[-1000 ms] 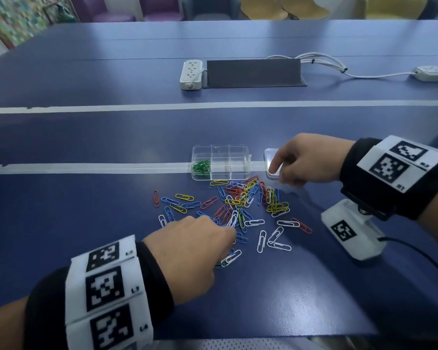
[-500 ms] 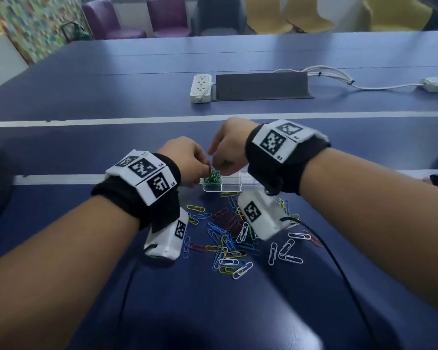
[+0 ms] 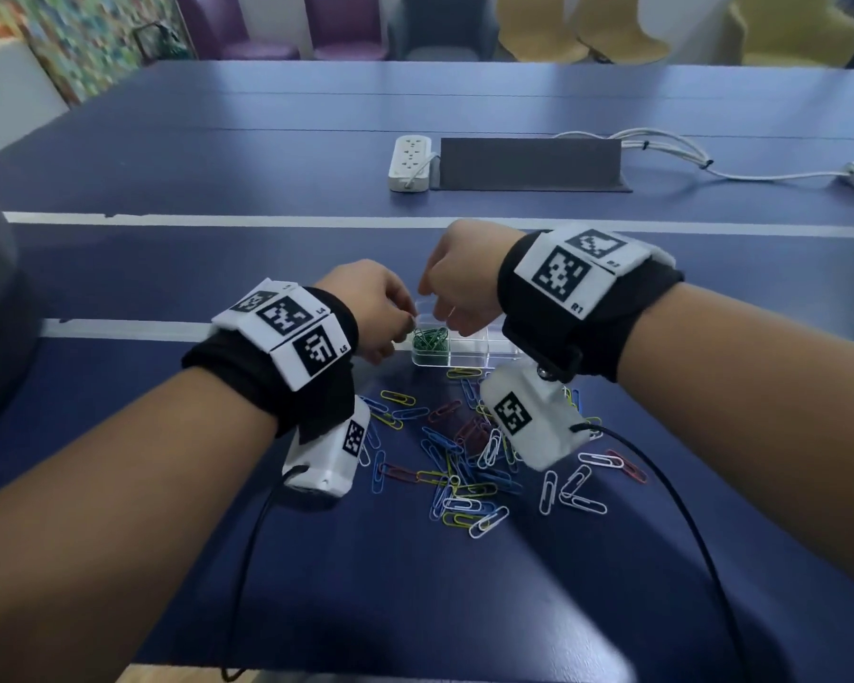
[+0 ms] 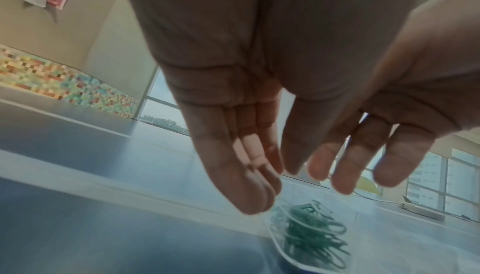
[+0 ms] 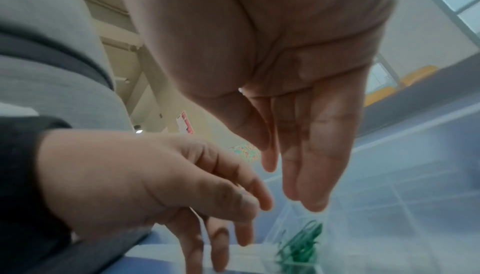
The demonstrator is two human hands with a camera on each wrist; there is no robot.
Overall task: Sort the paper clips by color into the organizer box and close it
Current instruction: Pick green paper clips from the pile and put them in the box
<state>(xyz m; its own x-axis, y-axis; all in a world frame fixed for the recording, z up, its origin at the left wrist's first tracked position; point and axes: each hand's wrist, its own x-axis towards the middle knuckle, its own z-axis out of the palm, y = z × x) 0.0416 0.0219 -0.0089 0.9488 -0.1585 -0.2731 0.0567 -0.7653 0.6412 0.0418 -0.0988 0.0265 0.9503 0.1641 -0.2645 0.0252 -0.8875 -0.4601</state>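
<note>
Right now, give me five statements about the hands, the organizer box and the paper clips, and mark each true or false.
1. The green paper clips lie in the organizer box's near-left compartment. True.
2. Both hands hover above the box. True: the left hand and right hand meet over the green clips.
3. The left hand's fingers pinch a red clip. False: in the left wrist view they are straight and hold nothing.
4. Every clip is sorted. False: a mixed pile of loose clips lies on the blue table.
5. The right hand's fingers are clenched in a fist. False: they are extended.
</note>
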